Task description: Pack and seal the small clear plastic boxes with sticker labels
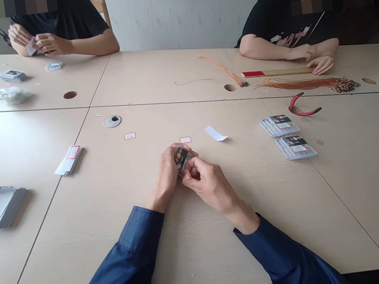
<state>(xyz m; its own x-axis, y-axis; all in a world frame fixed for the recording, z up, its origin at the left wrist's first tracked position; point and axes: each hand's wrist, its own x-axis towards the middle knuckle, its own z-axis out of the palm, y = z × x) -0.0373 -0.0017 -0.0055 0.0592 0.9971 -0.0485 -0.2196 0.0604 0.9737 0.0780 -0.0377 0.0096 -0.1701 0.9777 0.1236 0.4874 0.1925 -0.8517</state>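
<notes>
Left hand (166, 175), right hand (209, 186) — both pinching a printed card (180, 159).

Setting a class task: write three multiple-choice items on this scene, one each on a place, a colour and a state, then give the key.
1. Where do the two stacks of packaged cards lie relative to the person's right hand?
A) To its left
B) To its right
C) Under it

2. What colour are the person's sleeves?
A) Red
B) White
C) Navy blue

3. What state is the dark printed packet in?
A) Held between the left hand and right hand
B) Lying flat, untouched
C) Standing upright alone

Key:
1 B, both stacks lie to the right of that hand.
2 C, both sleeves show dark navy cloth.
3 A, the fingers of both hands close on it.
</notes>
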